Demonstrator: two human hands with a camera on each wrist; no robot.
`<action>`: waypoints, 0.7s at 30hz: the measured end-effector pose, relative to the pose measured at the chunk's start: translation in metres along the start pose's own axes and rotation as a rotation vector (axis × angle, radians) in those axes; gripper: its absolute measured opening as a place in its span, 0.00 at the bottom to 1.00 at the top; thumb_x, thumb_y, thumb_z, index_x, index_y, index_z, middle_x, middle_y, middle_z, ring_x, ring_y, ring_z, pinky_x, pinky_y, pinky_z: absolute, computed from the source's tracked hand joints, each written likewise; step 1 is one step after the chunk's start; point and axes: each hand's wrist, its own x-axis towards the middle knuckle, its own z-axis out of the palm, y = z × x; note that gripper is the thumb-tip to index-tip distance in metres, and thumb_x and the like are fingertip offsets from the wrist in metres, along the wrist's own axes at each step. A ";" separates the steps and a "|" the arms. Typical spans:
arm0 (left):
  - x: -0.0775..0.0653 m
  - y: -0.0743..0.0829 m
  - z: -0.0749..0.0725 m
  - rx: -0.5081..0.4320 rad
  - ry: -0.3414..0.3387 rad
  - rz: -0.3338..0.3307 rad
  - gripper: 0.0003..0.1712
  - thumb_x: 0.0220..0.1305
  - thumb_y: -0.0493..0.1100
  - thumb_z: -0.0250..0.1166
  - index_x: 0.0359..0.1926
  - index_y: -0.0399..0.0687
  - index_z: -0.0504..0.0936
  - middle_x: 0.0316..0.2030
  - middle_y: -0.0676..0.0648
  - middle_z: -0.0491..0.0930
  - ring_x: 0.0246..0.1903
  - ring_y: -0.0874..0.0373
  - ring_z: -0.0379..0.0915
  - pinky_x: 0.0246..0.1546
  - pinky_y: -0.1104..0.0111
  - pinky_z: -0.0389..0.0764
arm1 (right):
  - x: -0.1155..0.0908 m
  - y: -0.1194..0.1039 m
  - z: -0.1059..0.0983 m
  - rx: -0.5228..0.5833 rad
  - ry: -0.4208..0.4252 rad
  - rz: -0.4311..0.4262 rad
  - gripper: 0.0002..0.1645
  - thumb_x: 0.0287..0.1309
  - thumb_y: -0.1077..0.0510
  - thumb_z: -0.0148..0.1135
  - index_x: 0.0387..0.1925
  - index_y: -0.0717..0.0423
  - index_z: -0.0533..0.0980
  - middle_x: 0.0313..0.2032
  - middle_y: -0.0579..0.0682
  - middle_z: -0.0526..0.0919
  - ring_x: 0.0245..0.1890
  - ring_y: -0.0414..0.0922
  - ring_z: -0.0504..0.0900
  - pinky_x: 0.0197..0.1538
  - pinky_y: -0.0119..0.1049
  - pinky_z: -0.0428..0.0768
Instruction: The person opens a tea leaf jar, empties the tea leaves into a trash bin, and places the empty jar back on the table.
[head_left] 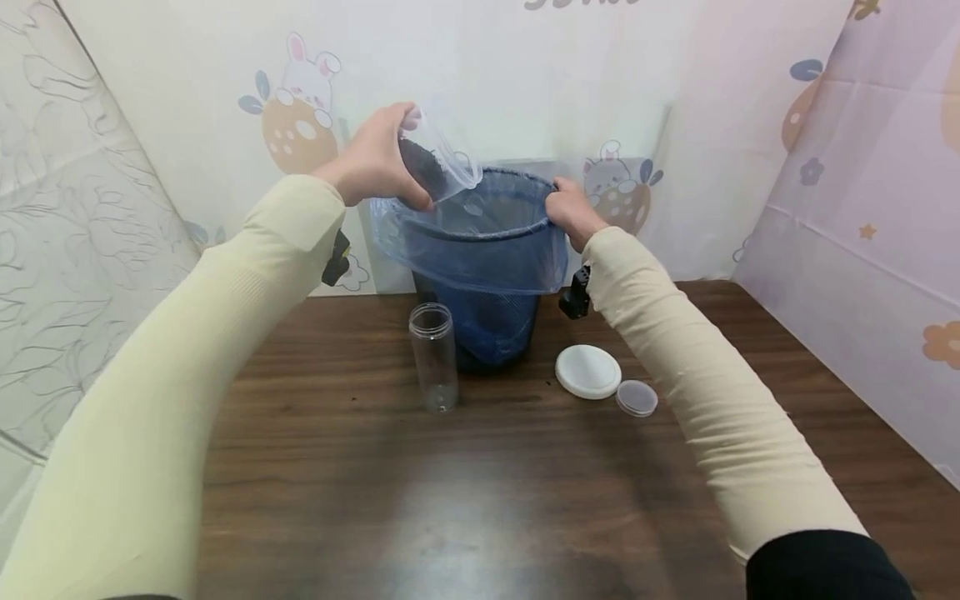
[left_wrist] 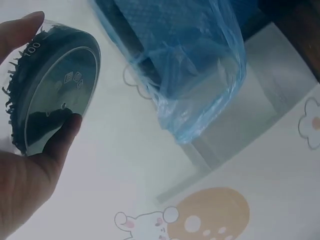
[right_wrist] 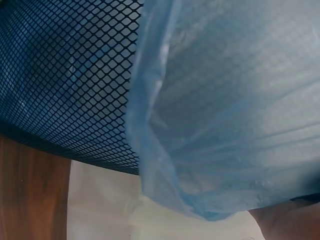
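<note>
My left hand [head_left: 378, 158] grips a clear plastic tub [head_left: 452, 164], tilted with its mouth toward the bin. Dark, thin shreds [head_left: 422, 167] lie inside it; in the left wrist view they press against the wall near the tub's base [left_wrist: 65, 95]. Below the tub stands a mesh wastebasket [head_left: 487, 329] lined with a blue plastic bag [head_left: 472, 258], whose edge is folded outward over the rim. On the far right of that rim, my right hand [head_left: 573, 215] holds the basket and bag. Mostly the bag [right_wrist: 235, 110] and mesh [right_wrist: 95, 85] fill the right wrist view; only part of the hand shows.
An uncapped clear jar [head_left: 433, 358] stands upright in front of the wastebasket. To its right, a white round lid [head_left: 588, 372] and a smaller translucent lid [head_left: 637, 398] lie on the dark wooden table [head_left: 465, 500]. Patterned cloth [head_left: 862, 208] hangs behind and beside the table.
</note>
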 end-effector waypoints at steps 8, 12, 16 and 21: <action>0.012 -0.002 0.006 0.142 -0.011 0.104 0.66 0.34 0.36 0.79 0.72 0.38 0.49 0.67 0.40 0.58 0.67 0.49 0.51 0.66 0.68 0.51 | -0.006 -0.006 0.002 0.002 -0.020 0.028 0.36 0.65 0.66 0.23 0.74 0.55 0.37 0.74 0.51 0.35 0.72 0.47 0.37 0.69 0.39 0.48; 0.016 -0.003 0.010 0.159 -0.025 0.116 0.66 0.33 0.36 0.79 0.72 0.39 0.50 0.66 0.39 0.58 0.67 0.46 0.50 0.66 0.64 0.53 | -0.007 -0.007 0.002 -0.001 -0.013 0.021 0.37 0.64 0.66 0.24 0.75 0.56 0.39 0.74 0.52 0.37 0.72 0.47 0.39 0.69 0.39 0.50; 0.020 -0.004 0.013 0.196 -0.028 0.118 0.66 0.33 0.36 0.79 0.72 0.40 0.49 0.66 0.38 0.58 0.65 0.43 0.50 0.65 0.61 0.55 | -0.008 -0.007 0.003 0.006 -0.024 0.018 0.37 0.63 0.67 0.24 0.74 0.57 0.39 0.74 0.53 0.38 0.72 0.48 0.40 0.69 0.40 0.50; 0.022 -0.005 0.015 0.244 -0.033 0.134 0.67 0.31 0.35 0.79 0.72 0.40 0.50 0.65 0.37 0.59 0.64 0.42 0.51 0.65 0.60 0.56 | -0.010 -0.007 0.004 0.008 -0.036 0.029 0.37 0.64 0.67 0.24 0.74 0.57 0.37 0.74 0.53 0.36 0.72 0.48 0.38 0.70 0.40 0.48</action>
